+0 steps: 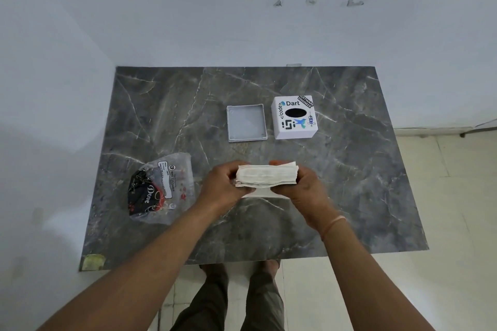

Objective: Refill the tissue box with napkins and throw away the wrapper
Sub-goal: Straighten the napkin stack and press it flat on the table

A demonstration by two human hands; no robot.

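The napkins are out of the wrapper, which lies empty on the counter to my left, not yet thrown away. I hold the stack over the counter, my left hand and right hand clamped on its ends. The tissue box and its base tray wait farther back, unfilled.

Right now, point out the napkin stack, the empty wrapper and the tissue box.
napkin stack [266,175]: head view, on the folded edges facing the camera.
empty wrapper [161,187]: head view, on its printed middle.
tissue box [294,126]: head view, on the stickered top below the oval slot.
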